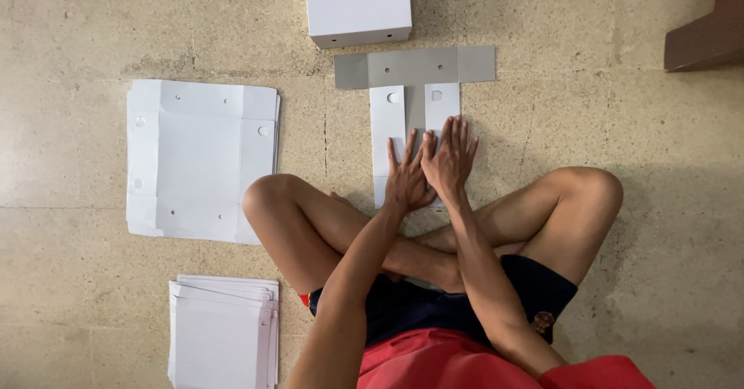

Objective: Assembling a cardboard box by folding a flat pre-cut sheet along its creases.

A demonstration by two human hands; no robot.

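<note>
Both the left hand [408, 178] and right hand [449, 159] press flat, fingers spread, gripping nothing, on the half-folded cardboard blank [412, 87], which lies just below the finished white box [357, 5].

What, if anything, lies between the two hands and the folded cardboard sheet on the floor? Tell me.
Nothing visible. The left hand and right hand already press flat, side by side, on the folded flaps of the cardboard sheet. The finished white box sits beyond it, apart.
</note>
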